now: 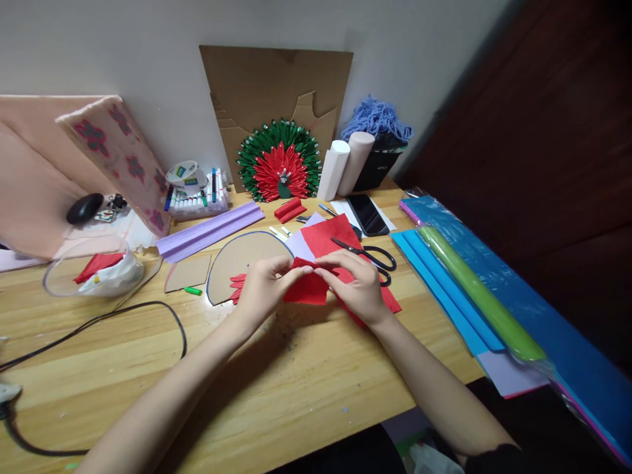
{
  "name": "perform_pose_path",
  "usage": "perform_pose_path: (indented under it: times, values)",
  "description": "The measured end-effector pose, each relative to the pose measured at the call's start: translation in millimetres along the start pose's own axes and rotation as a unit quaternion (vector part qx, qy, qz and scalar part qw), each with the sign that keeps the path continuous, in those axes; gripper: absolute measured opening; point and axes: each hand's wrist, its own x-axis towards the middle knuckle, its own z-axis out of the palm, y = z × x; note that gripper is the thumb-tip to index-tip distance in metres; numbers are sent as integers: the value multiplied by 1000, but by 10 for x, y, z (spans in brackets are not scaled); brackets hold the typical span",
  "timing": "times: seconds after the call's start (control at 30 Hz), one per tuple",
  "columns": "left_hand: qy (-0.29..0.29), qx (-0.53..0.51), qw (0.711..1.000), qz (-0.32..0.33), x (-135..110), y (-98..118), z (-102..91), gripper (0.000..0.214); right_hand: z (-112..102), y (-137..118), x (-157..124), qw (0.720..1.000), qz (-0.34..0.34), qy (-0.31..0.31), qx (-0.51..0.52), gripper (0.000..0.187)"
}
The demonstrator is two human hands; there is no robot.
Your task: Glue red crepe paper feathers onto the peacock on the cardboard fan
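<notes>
Left hand [266, 280] and right hand [359, 283] both pinch a red paper piece [307, 291], held up over the tabletop [320, 385]; its folds at the fingertips are hard to make out. Left hand hides part of a blue-edged cardboard shape [251, 251] and of the red strips [237, 284] on it. Right hand partly covers a red sheet [323, 236] and the scissors' [364, 251] lower loop. Farther out: black box [376, 172], pale lettering too small to read surely; white roll [190, 179], blue-green label illegible. Blue packet [523, 303] runs out of frame, right.
</notes>
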Motion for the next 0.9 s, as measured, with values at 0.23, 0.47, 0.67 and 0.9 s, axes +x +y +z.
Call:
perform_pose_path:
  times: [0.23,0.47,0.67,0.9]
  values:
    - [-17,25,994,105,16,36,-42,12,0,-9,13,999,25,-32,25,11]
    - [-33,63,990,124,-14,39,-16,16,10,5,-1,998,48,-38,3,7]
    - [-38,75,993,89,6,23,-24,23,0,17,20,993,100,-61,34,5]
    - [-27,39,998,29,32,-20,-28,28,-66,59,52,984,142,-96,46,8]
